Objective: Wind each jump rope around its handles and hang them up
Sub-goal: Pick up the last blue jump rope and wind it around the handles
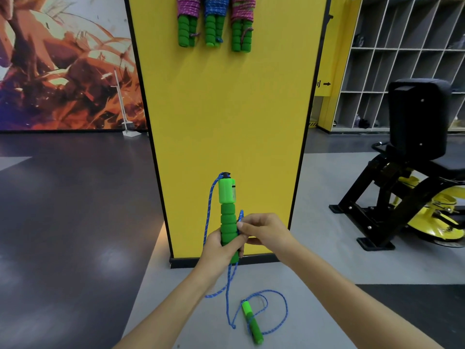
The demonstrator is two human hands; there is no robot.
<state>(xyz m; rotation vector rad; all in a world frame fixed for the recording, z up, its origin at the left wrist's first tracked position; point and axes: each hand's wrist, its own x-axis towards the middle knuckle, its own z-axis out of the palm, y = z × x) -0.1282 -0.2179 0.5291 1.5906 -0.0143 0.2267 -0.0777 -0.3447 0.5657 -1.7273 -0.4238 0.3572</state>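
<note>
Presently held: one green ribbed-foam jump-rope handle with a hard block at its top (227, 212), upright, before the tall yellow wall panel (226, 109).

- My left hand (221, 248): fingers curled round the handle's lower part.
- My right hand (264, 230): thumb and fingers pinching the blue braided rope (207, 212) just beside the handle.
- Rope: leaves the handle's black top cap, drops down its left side, passes behind my left hand, and lies in loose loops on the grey floor (327, 248).
- Second green foam handle (252, 322): flat on the floor among those loops, between my forearms.
- Three wound ropes, side by side at the panel's top, green handles downward: pink-purple (185, 21), blue (214, 21), pink-purple (242, 26).
- Black-and-yellow exercise machine (415, 159): to the right.
- Grey cubby shelving (402, 46): behind the machine.
</note>
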